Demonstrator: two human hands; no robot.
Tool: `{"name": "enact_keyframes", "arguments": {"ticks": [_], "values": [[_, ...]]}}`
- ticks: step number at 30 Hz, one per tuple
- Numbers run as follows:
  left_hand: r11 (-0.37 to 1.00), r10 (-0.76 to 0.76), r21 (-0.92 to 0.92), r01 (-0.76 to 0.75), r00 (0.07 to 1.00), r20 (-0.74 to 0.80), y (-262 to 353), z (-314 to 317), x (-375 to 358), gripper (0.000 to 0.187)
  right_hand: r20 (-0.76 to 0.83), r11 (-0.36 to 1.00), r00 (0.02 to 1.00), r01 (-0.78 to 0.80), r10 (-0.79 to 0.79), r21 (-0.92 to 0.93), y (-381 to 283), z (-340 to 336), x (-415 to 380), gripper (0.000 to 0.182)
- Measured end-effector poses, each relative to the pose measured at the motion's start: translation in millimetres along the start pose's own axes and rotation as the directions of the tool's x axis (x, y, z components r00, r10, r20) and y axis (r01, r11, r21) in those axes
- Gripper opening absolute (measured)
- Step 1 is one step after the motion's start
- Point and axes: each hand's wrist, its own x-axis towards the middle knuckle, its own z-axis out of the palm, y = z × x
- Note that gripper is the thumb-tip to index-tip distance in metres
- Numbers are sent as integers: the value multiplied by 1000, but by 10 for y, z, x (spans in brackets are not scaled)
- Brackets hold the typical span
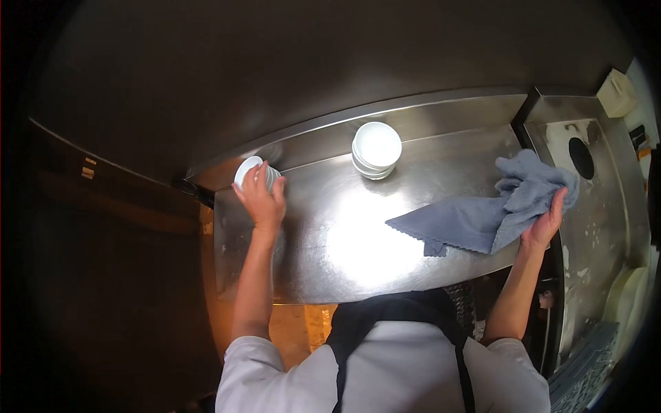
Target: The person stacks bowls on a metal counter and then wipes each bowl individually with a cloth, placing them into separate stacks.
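At the left end of the steel counter (310,241), my left hand (261,199) has its fingers spread over a stack of small white bowls (247,170), touching its near side. On the right, my right hand (547,224) grips a bunched grey-blue cloth (475,220), whose long corner trails left over the counter. A second stack of white bowls (377,146) stands upright near the counter's back edge, between my hands and apart from both.
A raised steel ledge (413,110) runs along the back of the counter. To the right is a wet steel surface (592,220) with a dark oval opening (581,158). A pale box (617,93) sits at the upper right, and a grey rack (585,372) at the lower right.
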Motion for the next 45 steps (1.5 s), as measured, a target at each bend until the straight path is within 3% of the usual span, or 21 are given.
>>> {"name": "enact_keyframes", "arguments": {"ticks": [2, 4, 6, 9, 13, 18, 22, 24, 26, 28, 29, 31, 33, 34, 35, 37, 38, 40, 41, 42, 45], "values": [[883, 138, -461, -92, 988, 67, 428, 60, 104, 45, 65, 997, 995, -80, 79, 18, 120, -27, 72, 48], [815, 469, -421, -399, 880, 73, 958, 45, 264, 45, 70, 989, 989, -124, 130, -87, 362, 72, 16, 45], [740, 620, -420, -524, 774, 127, 1335, 152, 333, 40, 121, 981, 977, -163, 175, -107, 523, 222, -47, 43], [761, 645, -356, -543, 693, 322, 1604, 261, 438, 36, 226, 968, 942, -247, 249, -40, 645, 320, -118, 41], [812, 528, -250, -528, 482, 699, 1721, 280, 623, 19, 257, 932, 897, -358, 359, -52, 678, 242, -46, 40], [829, 540, -437, -347, 698, 469, 1741, 242, 671, 13, 175, 925, 910, -363, 377, -109, 719, 157, -47, 40], [760, 461, -579, -297, 873, 157, 1882, 78, 522, 13, 145, 936, 960, -187, 238, -298, 949, 278, -230, 38], [833, 268, -539, -120, 942, 204, 2057, -149, 271, 13, 238, 943, 962, -49, 133, -330, 1078, 449, -424, 36], [825, 104, -562, 61, 961, 258, 2239, -273, -97, 12, 386, 897, 896, -30, 220, -442, 1133, 602, -666, 30], [691, 22, -706, 156, 971, 236, 2432, -275, -420, 13, 706, 718, 706, 521, -60, -461, 1245, 805, -906, 48], [585, -15, -797, 152, 984, 177, 2470, -272, -535, 16, 752, 673, 653, 595, -86, -439, 1236, 869, -919, 50], [555, -69, -741, 378, 909, 411, 2241, -244, -681, 19, 705, 770, 703, 397, 95, -499, 1371, 810, -921, 42], [486, -127, -613, 623, 744, 655, 2055, -414, -707, 20, 561, 825, 737, 10, 376, -565, 1377, 821, -899, 35], [296, -137, -584, 756, 639, 757, 1967, -445, -656, 20, 552, 864, 730, -102, 402, -494, 1397, 867, -862, 36], [1, -184, -592, 806, 582, 792, 1942, -435, -633, 20, 571, 867, 663, -274, 484, -416, 1374, 916, -826, 35], [-561, -195, -484, 671, 461, 866, 1911, -364, -604, 23, 655, 897, 639, -137, 404, -420, 1327, 1057, -819, 35], [-645, -135, -414, 643, 438, 889, 1864, -276, -637, 31, 635, 889, 634, -215, 441, -404, 1303, 1112, -840, 34], [-780, -155, -362, 510, 403, 902, 1869, -194, -644, 32, 595, 857, 616, -366, 516, -364, 1278, 1213, -883, 33], [-835, -161, -334, 437, 387, 908, 1852, -146, -645, 32, 553, 847, 642, -374, 531, -379, 1317, 1216, -914, 32], [-811, -127, -328, 484, 402, 907, 1823, -129, -658, 38, 509, 836, 667, -384, 545, -392, 1374, 1185, -975, 31], [-323, -525, -768, 553, 571, 632, 1906, -126, -737, 50, 369, 792, 705, -488, 605, -366, 1463, 1117, -1120, 32]]}}
